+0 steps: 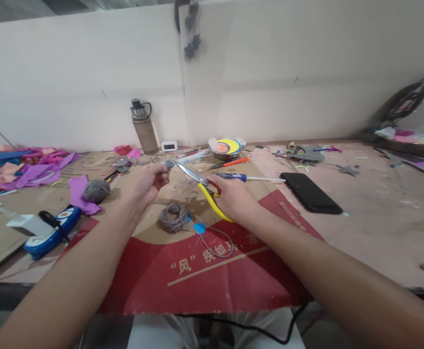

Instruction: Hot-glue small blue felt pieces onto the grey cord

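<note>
My right hand [233, 195] is closed around a pair of scissors [208, 193] with yellow handles. Their blades point up and left, the tips beside a small grey piece [169, 165] at the fingers of my left hand [151, 180]. Those left fingers are pinched on the grey piece, too small to make out clearly. Below the hands, a coil of grey cord [173, 216] lies on the red and brown cardboard [204, 286]. A blue tag [199, 228] and a loose loop of cord are just right of it.
A ball of grey yarn [95, 191], a blue power strip [54, 237] and purple felt scraps [44, 169] lie left. Behind stand a bottle [144, 128], a small white timer [169, 146] and a bowl [227, 148]. A glue gun stick [265, 179] and black phone [311, 193] lie right.
</note>
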### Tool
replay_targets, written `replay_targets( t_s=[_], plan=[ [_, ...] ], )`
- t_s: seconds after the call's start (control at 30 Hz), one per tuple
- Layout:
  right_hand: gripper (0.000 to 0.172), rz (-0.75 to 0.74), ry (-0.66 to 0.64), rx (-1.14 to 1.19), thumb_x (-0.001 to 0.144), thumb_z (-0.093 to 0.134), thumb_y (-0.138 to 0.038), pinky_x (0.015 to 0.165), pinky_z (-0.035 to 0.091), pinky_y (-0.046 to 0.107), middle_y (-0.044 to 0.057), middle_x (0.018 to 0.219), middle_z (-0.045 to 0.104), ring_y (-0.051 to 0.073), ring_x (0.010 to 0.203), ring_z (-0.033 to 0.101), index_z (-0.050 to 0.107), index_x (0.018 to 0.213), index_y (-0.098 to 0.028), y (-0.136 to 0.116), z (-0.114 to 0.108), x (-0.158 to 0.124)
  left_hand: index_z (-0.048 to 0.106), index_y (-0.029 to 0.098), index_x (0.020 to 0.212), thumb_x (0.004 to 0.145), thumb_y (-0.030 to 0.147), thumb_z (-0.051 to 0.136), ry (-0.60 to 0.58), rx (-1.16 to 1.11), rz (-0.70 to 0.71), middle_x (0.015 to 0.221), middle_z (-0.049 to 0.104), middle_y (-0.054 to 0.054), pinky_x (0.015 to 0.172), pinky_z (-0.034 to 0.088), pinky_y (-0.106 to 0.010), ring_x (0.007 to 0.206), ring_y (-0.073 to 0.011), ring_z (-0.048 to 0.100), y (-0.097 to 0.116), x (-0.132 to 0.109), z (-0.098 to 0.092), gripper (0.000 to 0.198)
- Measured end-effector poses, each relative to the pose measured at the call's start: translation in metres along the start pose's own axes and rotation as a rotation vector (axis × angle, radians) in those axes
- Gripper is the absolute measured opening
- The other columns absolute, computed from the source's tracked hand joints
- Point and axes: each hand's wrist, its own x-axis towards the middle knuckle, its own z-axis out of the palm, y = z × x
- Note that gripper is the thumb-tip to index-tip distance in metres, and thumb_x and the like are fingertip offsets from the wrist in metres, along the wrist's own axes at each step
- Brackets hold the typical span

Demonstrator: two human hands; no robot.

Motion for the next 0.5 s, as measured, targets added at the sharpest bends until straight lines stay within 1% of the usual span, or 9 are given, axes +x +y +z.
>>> replay_targets(
  t_s=[0.07, 0.13, 0.27, 0.33, 0.4, 0.5],
  plan=[
    [0.035, -0.019, 0.042, 0.040, 0.088, 0.046, -0.035, 0.066, 0.039, 0.027, 0.002, 0.098, 0.073, 0.022, 0.087, 0.067, 0.056, 0.122, -0.033, 0.0019, 0.0023, 0.0015, 0.052, 0.013, 0.055, 0.056, 0.003, 0.059, 0.011, -0.002, 0.012, 0.052, 0.047, 0.003, 0.041, 0.036, -0.014, 0.043, -0.0038, 0.043, 0.0003, -0.0005, 0.0006, 0.012],
    [0.036, -0.041, 0.057, 0.055, 0.088, 0.047, -0.033, 0.068, 0.040, 0.027, 0.003, 0.101, 0.072, 0.022, 0.091, 0.066, 0.055, 0.123, -0.031, 0.0027, 0.0024, 0.0026, 0.052, 0.013, 0.054, 0.057, 0.003, 0.059, 0.005, 0.004, 0.014, 0.052, 0.048, 0.003, 0.041, 0.037, -0.014, 0.043, -0.0040, 0.043, 0.0005, -0.0009, 0.0010, 0.012],
    [0.038, -0.079, 0.038, 0.046, 0.088, 0.049, -0.033, 0.075, 0.041, 0.027, 0.007, 0.110, 0.069, 0.021, 0.097, 0.064, 0.053, 0.125, -0.026, 0.0014, -0.0002, 0.0027, 0.053, 0.012, 0.055, 0.056, 0.002, 0.059, 0.012, -0.004, 0.009, 0.053, 0.050, 0.002, 0.041, 0.037, -0.014, 0.043, -0.0037, 0.044, 0.0008, -0.0018, 0.0018, 0.011],
    [0.041, -0.088, 0.027, 0.027, 0.088, 0.049, -0.030, 0.077, 0.042, 0.027, 0.008, 0.111, 0.068, 0.021, 0.098, 0.063, 0.050, 0.129, -0.025, 0.0006, -0.0011, 0.0021, 0.055, 0.011, 0.055, 0.056, 0.001, 0.059, 0.020, -0.013, 0.013, 0.053, 0.050, 0.002, 0.042, 0.038, -0.014, 0.043, -0.0035, 0.044, 0.0008, -0.0023, 0.0024, 0.011],
    [0.044, -0.097, 0.031, -0.001, 0.088, 0.049, -0.028, 0.078, 0.042, 0.028, 0.009, 0.111, 0.068, 0.022, 0.098, 0.063, 0.048, 0.131, -0.025, 0.0004, -0.0014, 0.0016, 0.056, 0.011, 0.055, 0.057, 0.002, 0.059, 0.014, -0.014, 0.019, 0.053, 0.050, 0.002, 0.042, 0.038, -0.014, 0.044, -0.0038, 0.045, 0.0006, -0.0027, 0.0028, 0.010],
    [0.043, -0.103, 0.047, -0.051, 0.088, 0.048, -0.028, 0.075, 0.042, 0.029, 0.009, 0.108, 0.068, 0.023, 0.096, 0.064, 0.049, 0.131, -0.025, 0.0005, -0.0016, 0.0013, 0.055, 0.012, 0.054, 0.057, 0.003, 0.061, -0.004, -0.008, 0.039, 0.053, 0.050, 0.002, 0.043, 0.039, -0.014, 0.045, -0.0044, 0.046, -0.0001, -0.0028, 0.0029, 0.011]
  ],
)
